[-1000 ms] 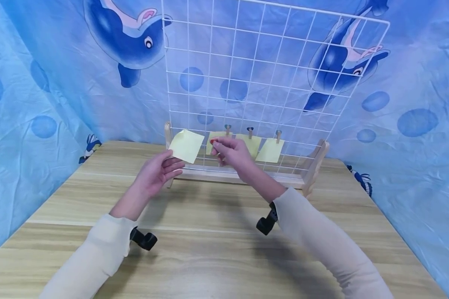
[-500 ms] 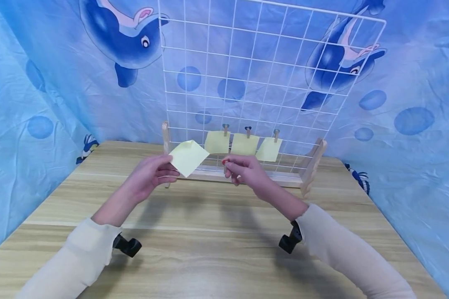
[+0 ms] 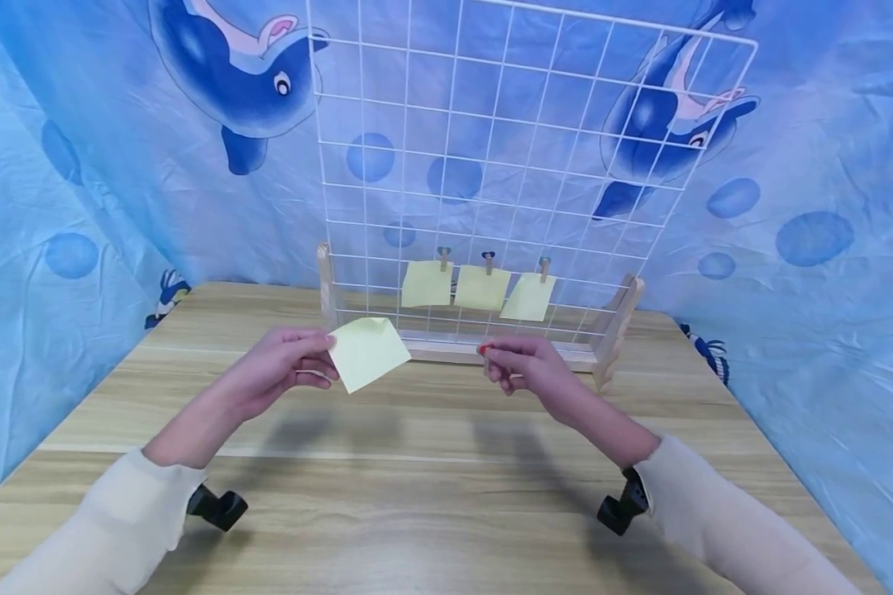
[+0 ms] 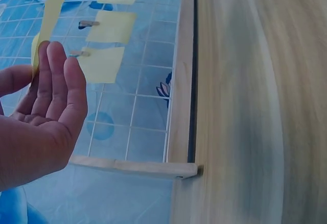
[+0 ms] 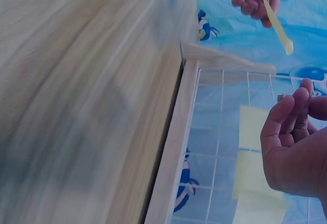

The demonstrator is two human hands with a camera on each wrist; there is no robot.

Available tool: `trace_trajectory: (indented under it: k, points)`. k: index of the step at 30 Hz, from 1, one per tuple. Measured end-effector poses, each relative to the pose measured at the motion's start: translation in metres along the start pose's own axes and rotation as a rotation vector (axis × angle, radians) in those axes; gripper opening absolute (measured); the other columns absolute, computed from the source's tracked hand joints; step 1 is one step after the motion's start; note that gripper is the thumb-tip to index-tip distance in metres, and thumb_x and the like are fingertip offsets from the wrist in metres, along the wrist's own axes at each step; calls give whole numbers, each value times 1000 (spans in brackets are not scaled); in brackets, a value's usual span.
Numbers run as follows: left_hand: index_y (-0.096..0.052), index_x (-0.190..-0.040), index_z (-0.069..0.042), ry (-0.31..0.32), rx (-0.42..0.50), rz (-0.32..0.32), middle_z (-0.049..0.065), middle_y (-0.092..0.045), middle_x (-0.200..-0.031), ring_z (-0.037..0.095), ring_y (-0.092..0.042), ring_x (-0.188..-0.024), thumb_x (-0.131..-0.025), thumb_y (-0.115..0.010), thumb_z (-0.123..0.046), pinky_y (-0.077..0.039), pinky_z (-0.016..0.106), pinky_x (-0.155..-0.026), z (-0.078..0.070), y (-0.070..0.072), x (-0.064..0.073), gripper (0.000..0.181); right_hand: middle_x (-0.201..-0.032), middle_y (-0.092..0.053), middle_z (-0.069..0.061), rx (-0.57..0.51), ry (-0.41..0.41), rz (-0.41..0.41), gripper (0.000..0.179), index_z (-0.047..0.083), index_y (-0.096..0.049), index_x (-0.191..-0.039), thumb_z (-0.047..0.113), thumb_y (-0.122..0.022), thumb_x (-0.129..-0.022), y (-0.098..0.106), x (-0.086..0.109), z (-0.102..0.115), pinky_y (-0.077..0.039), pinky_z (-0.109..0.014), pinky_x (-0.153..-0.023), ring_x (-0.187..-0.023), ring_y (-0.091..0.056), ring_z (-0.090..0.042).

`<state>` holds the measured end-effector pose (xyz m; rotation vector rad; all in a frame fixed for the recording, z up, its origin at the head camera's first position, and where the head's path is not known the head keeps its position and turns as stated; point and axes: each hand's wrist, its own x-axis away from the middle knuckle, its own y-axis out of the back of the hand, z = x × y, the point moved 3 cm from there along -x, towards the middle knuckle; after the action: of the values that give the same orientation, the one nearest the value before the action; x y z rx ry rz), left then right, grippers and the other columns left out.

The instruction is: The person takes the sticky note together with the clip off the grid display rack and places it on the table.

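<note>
My left hand (image 3: 283, 368) pinches a pale yellow sticky note (image 3: 370, 354) between thumb and fingers, its top edge curled. In the left wrist view the note (image 4: 51, 17) appears nearly edge-on above the fingertips. To the right, my right hand (image 3: 528, 368) pinches a small wooden clothespin (image 3: 485, 352) with a red top, mostly covered by the fingers. Behind the hands, three sticky notes (image 3: 427, 285) hang in a row on a white wire grid (image 3: 454, 198), each held by a small clothespin (image 3: 488, 263) with a coloured top.
The grid stands in a wooden base with a left post (image 3: 327, 285) and a right post (image 3: 619, 330) at the back of the wood-grain table (image 3: 417, 512). A blue dolphin-print cloth (image 3: 804, 347) surrounds the table at the back and sides.
Both hands have drawn back from the grid toward the wearer and moved apart, the left with the sticky note, the right with the clothespin. The hanging notes stay on the grid.
</note>
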<state>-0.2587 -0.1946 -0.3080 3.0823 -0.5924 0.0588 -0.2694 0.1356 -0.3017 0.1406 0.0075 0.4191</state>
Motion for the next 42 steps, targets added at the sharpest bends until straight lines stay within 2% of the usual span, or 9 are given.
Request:
trace_trajectory:
  k: [8, 15, 21, 31, 37, 42]
  points:
    - [-66, -98, -7, 41, -94, 53, 4, -69, -85, 16, -67, -80, -100, -53, -19, -57, 32, -76, 2, 6, 10, 18, -76, -55, -5, -5, -5, -27, 26, -6, -60, -113, 15, -57, -97, 22, 16, -7, -45, -22, -58, -69, -51, -13]
    - [-68, -99, -8, 66, -154, 86, 4, -70, -86, 17, -67, -80, -100, -53, -20, -58, 33, -77, 6, 16, 14, 20, -79, -55, -5, 13, -42, -57, 31, -8, -58, -117, 15, -55, -98, 42, 29, -14, -46, -22, -60, -70, -51, -12]
    - [-68, -102, -7, 90, -164, 83, 4, -69, -86, 19, -67, -79, -100, -53, -20, -58, 33, -76, 11, 23, 16, 20, -81, -56, -3, 7, -78, -110, 34, -9, -55, -121, 16, -56, -98, 57, 37, -21, -49, -22, -62, -72, -52, -10]
    - [-68, -94, -11, 105, -162, 88, 3, -70, -85, 17, -68, -79, -99, -54, -21, -58, 36, -78, 19, 31, 16, 18, -81, -56, -3, 29, -108, -165, 35, -9, -53, -122, 17, -55, -98, 72, 45, -31, -49, -22, -63, -73, -52, -10]
    - [-69, -98, -13, 111, -169, 73, 2, -70, -87, 17, -68, -80, -100, -53, -20, -58, 33, -77, 25, 41, 18, 18, -82, -56, -3, 49, -132, -176, 36, -10, -53, -123, 17, -54, -99, 82, 52, -37, -49, -22, -63, -72, -52, -11]
    - [-67, -102, -9, 136, -180, 53, 2, -70, -87, 16, -67, -80, -100, -53, -21, -58, 31, -75, 26, 45, 20, 19, -80, -57, -1, 51, -175, -195, 34, -8, -54, -122, 17, -53, -99, 89, 56, -45, -49, -22, -63, -71, -53, -9]
